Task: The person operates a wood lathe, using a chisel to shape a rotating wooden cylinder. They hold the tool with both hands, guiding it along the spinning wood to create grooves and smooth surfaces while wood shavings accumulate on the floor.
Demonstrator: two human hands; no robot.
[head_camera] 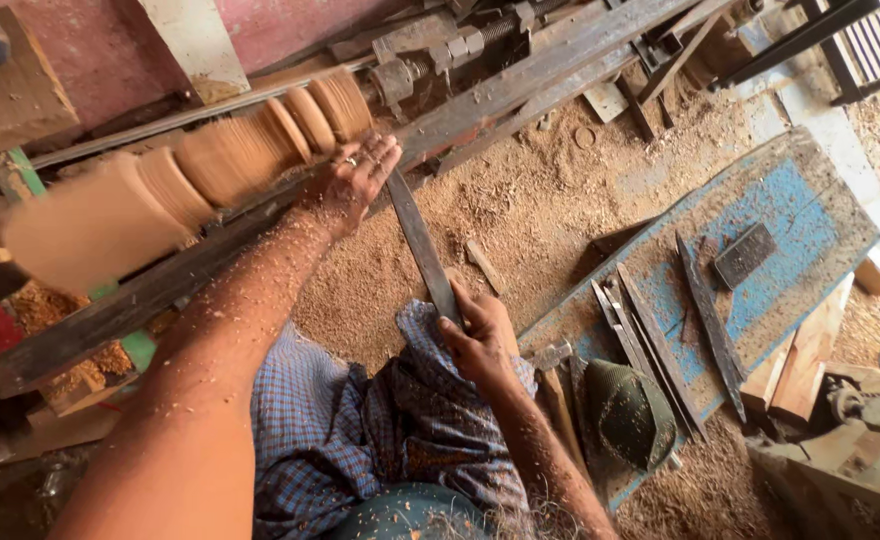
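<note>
Head view: left hand (355, 180) presses a long flat chisel (420, 240) against the blurred turned wooden workpiece (230, 160) on the lathe; right hand (480, 340), fingers clenched, grips its lower end. Sawdust (540, 210) covers the floor.

1. The turned wood piece (210, 165) in the upper left of the frame is pale orange-brown, ringed with fine lines.
2. The chisel (422, 245) across the middle is dull dark grey.
3. My wrap cloth (360, 430) at the bottom centre is checked in blue, white and dark threads.
4. The board (760, 260) at right is worn blue paint over grey wood.
5. The cap (625, 412) lying at lower right is olive green.
6. The sawdust (540, 200) on the floor is light tan, and pale flecks of it speckle my left forearm (250, 310).
7. The wall (110, 40) at the top left is faded red-pink.
</note>
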